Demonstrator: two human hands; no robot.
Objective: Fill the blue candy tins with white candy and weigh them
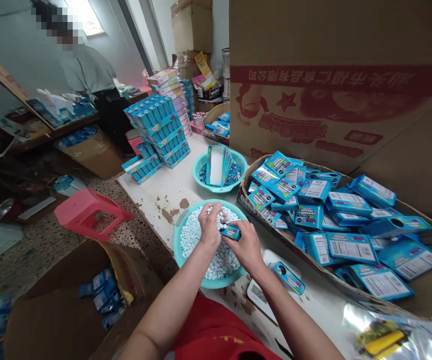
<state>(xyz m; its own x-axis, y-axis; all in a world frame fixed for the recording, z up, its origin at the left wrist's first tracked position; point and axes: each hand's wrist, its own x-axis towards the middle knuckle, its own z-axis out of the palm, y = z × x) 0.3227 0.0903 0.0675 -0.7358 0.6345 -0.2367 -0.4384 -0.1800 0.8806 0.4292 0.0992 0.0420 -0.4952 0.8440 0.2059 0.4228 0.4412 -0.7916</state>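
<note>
A teal basin (178, 252) full of small white candies (221, 265) sits in front of me. Over it, my left hand (209, 227) is cupped around some of the candies, several of them showing at its fingers. My right hand (246, 247) grips a small blue candy box (231, 231) by its sides, the box's near end turned toward my left fingers. The candies in my left hand are right at the box's opening. Right of my right forearm, another blue box (287, 278) with a round hole lies on a white scale (260, 292).
A long cardboard tray (243, 197) heaped with blue boxes runs along the right. Behind the basin stands a second teal bowl (219, 189) with flattened cartons. Stacked display boxes (163, 130), a red stool (88, 212) and an open carton (51, 305) are left. A person (88, 70) stands beyond.
</note>
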